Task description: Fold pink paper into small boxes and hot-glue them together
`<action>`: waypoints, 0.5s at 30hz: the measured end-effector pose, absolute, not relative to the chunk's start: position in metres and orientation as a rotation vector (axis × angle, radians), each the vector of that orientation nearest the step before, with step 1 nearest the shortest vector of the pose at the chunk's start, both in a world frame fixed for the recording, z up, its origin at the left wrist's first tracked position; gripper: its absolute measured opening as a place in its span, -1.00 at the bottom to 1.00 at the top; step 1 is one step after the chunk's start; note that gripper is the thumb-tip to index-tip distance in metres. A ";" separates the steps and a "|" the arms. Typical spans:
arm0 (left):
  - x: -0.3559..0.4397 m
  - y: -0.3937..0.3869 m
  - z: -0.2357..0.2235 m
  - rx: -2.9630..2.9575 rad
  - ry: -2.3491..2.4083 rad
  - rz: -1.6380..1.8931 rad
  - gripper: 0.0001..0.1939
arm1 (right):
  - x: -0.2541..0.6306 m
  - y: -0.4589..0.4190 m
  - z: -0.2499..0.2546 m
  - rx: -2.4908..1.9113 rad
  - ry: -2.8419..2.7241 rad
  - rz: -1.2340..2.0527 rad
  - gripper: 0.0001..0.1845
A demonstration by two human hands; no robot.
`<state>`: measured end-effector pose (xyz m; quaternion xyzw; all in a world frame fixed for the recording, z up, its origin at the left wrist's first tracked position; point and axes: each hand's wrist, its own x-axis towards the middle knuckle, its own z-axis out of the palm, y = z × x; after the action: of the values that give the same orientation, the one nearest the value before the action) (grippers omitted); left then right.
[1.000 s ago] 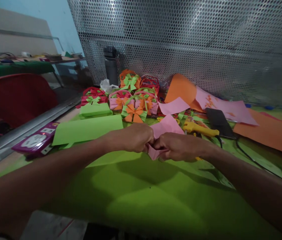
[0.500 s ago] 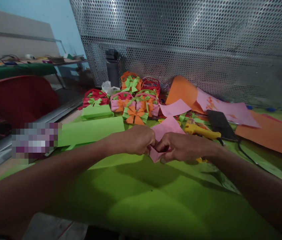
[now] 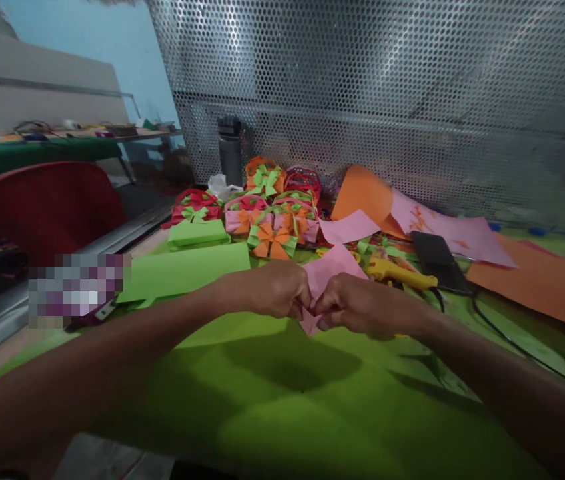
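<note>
A pink sheet of paper point(image 3: 338, 264) is held between my two hands above the green table cover point(image 3: 282, 400). My left hand point(image 3: 277, 288) pinches its left side with curled fingers. On the right side, my right hand point(image 3: 357, 303) grips it, the thumb low near the paper's front corner. That front corner points down toward me, and part of the sheet is hidden behind my knuckles. Just beyond my right hand lies a yellow glue gun point(image 3: 399, 272). Left of my left hand rests a light green paper piece point(image 3: 187, 267).
Small paper baskets with bows point(image 3: 272, 240) stand grouped at the back, near a dark bottle point(image 3: 231, 150). A phone point(image 3: 439, 260), orange paper point(image 3: 542, 280) and a black cord point(image 3: 507, 340) lie at right. A perforated metal panel point(image 3: 362, 80) rises behind. A red chair point(image 3: 52, 207) is at left.
My fists have drawn closer together on the pink paper, and less of the opening between them shows. The camera view has tilted slightly, so the scene sits a little lower.
</note>
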<state>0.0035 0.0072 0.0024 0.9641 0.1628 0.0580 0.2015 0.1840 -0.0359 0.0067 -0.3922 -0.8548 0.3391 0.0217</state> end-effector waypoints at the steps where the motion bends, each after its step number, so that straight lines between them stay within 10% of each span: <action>1: 0.003 0.007 0.003 2.674 0.460 0.139 -0.80 | 0.184 -0.037 0.006 -1.215 -2.646 1.034 -0.81; 15: 0.003 0.004 0.006 2.665 0.374 0.130 -0.85 | 0.179 -0.042 0.003 -1.085 -2.645 0.819 -0.82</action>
<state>0.0032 0.0042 0.0055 0.9644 0.1355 0.0472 0.2220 0.1794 -0.0424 0.0034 -0.3634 -0.8864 0.2744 0.0837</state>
